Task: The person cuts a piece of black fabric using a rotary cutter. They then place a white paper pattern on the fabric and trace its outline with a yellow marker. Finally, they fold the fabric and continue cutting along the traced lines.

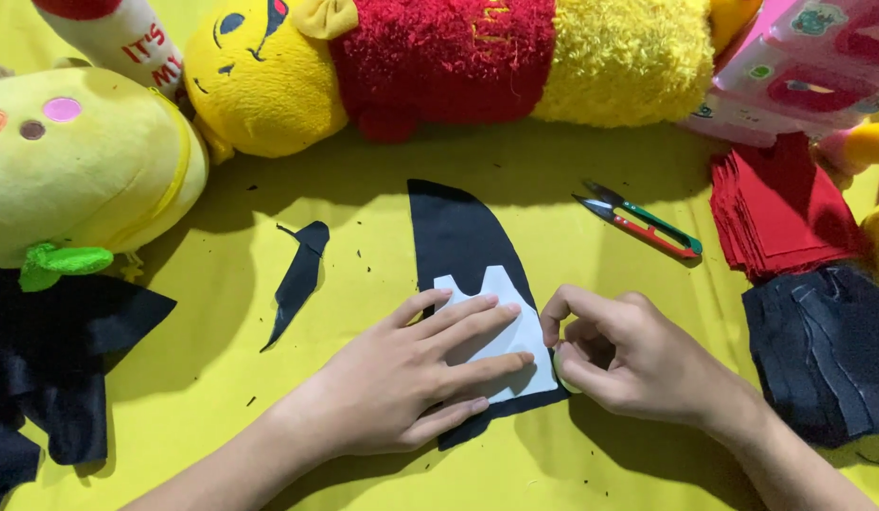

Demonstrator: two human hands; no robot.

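While the left hand [416, 378] lies flat, fingers spread, on a white paper template [501, 331], pressing it onto the black felt piece [458, 237], the right hand [615, 355] pinches a small pale object at the template's right edge. Snips [640, 220] lie above-right of the felt; a black offcut [298, 279] lies to its left.

Bright, warm light falls from above and behind me, so my hands throw soft dark shadows toward me on the yellow surface [591, 464] (colours oversaturated); focus is sharp, edges slightly soft.
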